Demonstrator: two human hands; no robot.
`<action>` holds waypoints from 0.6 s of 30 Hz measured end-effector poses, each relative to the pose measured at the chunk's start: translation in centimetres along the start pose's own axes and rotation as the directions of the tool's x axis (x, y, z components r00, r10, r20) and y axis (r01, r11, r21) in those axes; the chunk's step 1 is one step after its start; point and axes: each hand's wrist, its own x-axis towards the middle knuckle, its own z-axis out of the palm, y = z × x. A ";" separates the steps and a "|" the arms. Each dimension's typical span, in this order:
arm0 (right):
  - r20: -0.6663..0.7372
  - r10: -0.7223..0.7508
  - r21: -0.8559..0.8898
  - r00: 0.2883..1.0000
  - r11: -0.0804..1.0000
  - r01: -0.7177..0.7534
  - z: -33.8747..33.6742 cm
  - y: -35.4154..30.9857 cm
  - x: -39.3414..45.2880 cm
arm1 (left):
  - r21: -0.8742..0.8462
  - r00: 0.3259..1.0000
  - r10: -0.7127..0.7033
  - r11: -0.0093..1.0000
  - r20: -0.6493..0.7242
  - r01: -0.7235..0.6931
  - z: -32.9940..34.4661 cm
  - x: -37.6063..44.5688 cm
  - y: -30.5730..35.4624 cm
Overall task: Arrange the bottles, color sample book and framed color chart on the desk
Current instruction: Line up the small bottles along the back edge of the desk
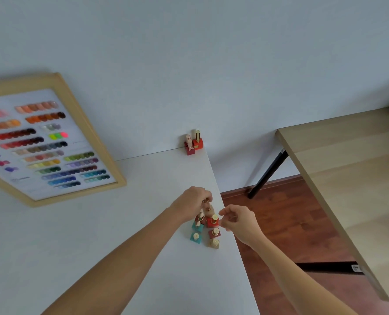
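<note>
Several small square bottles with gold caps stand in a cluster near the right edge of the white desk (98,235): two teal bottles (195,237), red ones (213,221) and a tan one (214,243). My left hand (192,204) grips the gold cap of a brownish bottle (208,208) at the cluster's far end. My right hand (240,221) hovers just right of the cluster, fingers curled and apart, holding nothing. A second small group of red bottles (194,144) stands in the desk's far right corner by the wall. The framed color chart (43,142) leans against the wall at left. No color sample book is visible.
A wooden table (348,167) with black legs stands to the right, separated from the desk by a gap of red-brown floor (286,219). The bottle cluster sits close to the desk's right edge.
</note>
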 end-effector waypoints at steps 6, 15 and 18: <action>0.099 -0.043 -0.065 0.994 0.997 0.050 0.0 -1.0 0.6 | -0.019 0.989 -0.067 0.998 -0.132 0.065 -1.3 -1.9 -2.0; -0.011 -0.241 -0.213 0.970 0.949 0.233 0.6 -1.5 3.4 | -0.052 0.962 -0.161 0.987 -0.219 0.154 -2.6 -3.7 -5.4; -0.093 -0.270 -0.188 0.958 0.950 0.250 -0.2 -3.2 5.6 | -0.072 0.951 -0.181 0.983 -0.251 0.168 -3.7 -3.1 -6.3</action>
